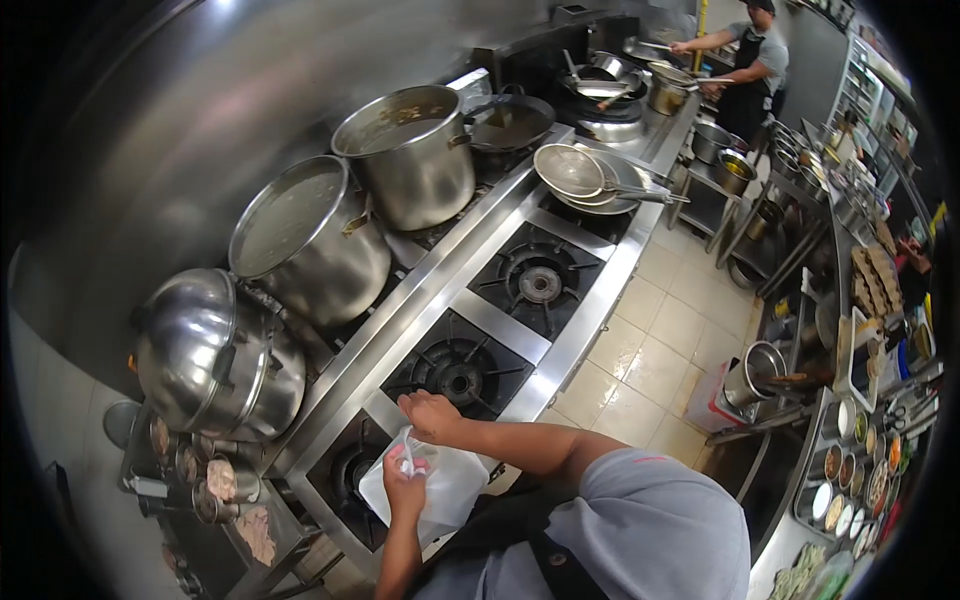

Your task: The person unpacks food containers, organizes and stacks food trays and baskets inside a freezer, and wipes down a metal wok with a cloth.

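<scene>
A whitish, translucent plastic bag [445,490] hangs in front of my body, over the near end of the stove. My left hand [405,484] is closed around its gathered upper part. Just above, my right hand [428,418] is closed on a twisted strip of the same plastic that runs between both hands. What the bag contains is hard to make out. Below and beside my hands are a black burner grate [458,375] and another burner [355,470], partly covered by the bag.
Large steel pots [420,170] and a domed steel pot [215,350] line the back. Strainers [572,172] rest on the far stove end. At left, raw meat [255,535] lies on a side table. A co-worker [755,65] handles pans. Ingredient containers [840,490] fill the right counter.
</scene>
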